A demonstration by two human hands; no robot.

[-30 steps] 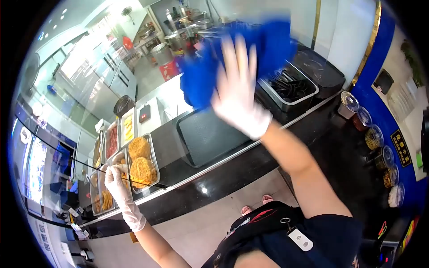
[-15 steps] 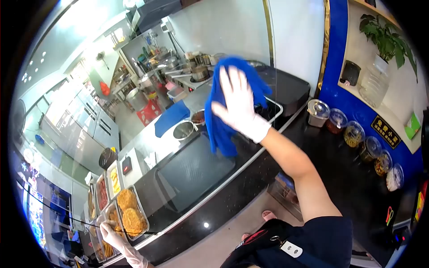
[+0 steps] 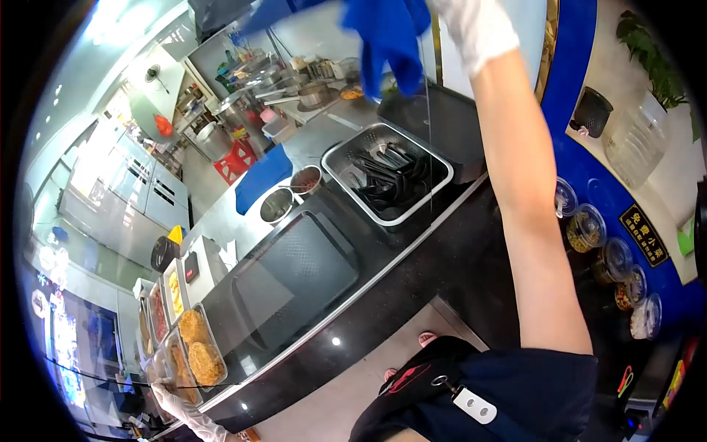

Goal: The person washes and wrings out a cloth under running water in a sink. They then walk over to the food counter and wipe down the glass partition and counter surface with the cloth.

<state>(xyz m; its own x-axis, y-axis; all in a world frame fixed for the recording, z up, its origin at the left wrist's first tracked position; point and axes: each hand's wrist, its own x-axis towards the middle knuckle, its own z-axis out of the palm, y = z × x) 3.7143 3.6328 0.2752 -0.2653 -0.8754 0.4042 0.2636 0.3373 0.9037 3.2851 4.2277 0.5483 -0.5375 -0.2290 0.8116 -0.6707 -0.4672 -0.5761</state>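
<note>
My right hand (image 3: pixel 475 26), in a white glove, is raised at the top edge, with its fingers cut off by the frame. Beside it, a blue cloth (image 3: pixel 390 44) hangs at the glass, its upper part out of view. Behind the glass and below the cloth, a metal tray (image 3: pixel 388 174) holds black utensils. At the lower left, my left hand (image 3: pixel 171 401), also gloved, has its fingers closed at the counter's edge, near the trays of fried food (image 3: pixel 199 346). What they grip is too small to make out.
Behind the glass are a black tray (image 3: pixel 302 258), two small metal pots (image 3: pixel 278 206) and a folded blue cloth (image 3: pixel 263 177). Lidded jars (image 3: pixel 586 227) line the right side by a blue wall with a sign (image 3: pixel 643 234). A kitchen with pots lies beyond.
My right hand and the blue cloth have moved up towards the top edge, uncovering the tray of black utensils. My left hand stays low at the left, by the food trays.
</note>
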